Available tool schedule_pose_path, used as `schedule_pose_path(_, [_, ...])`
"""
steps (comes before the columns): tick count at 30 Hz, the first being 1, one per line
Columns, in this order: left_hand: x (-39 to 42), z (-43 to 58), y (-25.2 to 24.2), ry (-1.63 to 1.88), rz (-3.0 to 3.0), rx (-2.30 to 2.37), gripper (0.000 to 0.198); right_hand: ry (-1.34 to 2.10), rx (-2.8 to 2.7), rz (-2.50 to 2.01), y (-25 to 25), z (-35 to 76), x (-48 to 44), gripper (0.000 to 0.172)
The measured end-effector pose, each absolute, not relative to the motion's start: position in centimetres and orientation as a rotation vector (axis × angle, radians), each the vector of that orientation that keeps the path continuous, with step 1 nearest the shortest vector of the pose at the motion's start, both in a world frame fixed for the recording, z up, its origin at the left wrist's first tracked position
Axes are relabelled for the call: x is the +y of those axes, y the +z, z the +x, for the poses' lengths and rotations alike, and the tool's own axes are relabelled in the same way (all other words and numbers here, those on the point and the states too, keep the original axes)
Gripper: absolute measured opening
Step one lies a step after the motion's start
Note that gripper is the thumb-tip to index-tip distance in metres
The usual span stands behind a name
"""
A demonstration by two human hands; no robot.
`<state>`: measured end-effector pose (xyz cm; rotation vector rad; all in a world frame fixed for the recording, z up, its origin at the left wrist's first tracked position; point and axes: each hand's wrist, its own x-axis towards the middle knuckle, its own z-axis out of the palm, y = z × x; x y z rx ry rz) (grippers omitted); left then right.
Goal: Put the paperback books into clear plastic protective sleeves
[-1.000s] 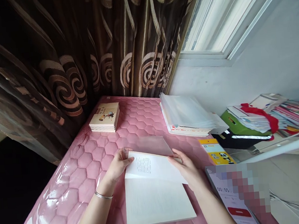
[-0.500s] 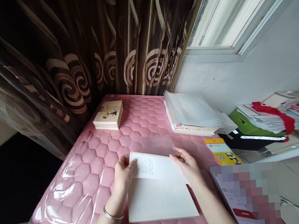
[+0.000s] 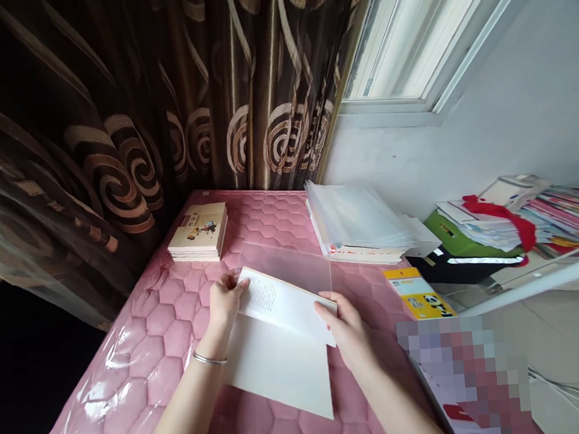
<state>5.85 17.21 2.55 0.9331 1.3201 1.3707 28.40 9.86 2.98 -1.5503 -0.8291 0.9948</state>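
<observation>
A book lies in front of me at a slant, its cover flap with printed text folded over the pages. My left hand pinches the flap's upper left corner, thumb on top. At the other end, my right hand grips the flap's right edge between thumb and fingers. Beyond the book's far edge spreads a clear plastic sheet, apparently a book cover; how it joins the book I cannot tell.
A pink quilted tabletop under clear plastic carries a stack of books at back left. Clear plastic covers lie on books at back right. Nearby are a yellow panda-printed packet, a partly pixelated screen and piled papers.
The book has turned clockwise, its left end now higher than its right. My left hand has moved up and left, and my right hand slightly left. The whole view has shifted a little.
</observation>
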Motion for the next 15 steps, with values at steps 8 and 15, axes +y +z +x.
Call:
schedule_pose_path(8, [15.6, 4.4, 1.9, 1.327, 1.006, 1.341, 0.045, 1.076, -0.780, -1.450, 2.8, 27.5, 12.8, 0.052])
schedule_pose_path(15, [14.4, 5.9, 1.7, 1.407, 0.906, 1.303, 0.043, 0.950, -0.778, -1.585, 3.1, 28.4, 12.7, 0.050])
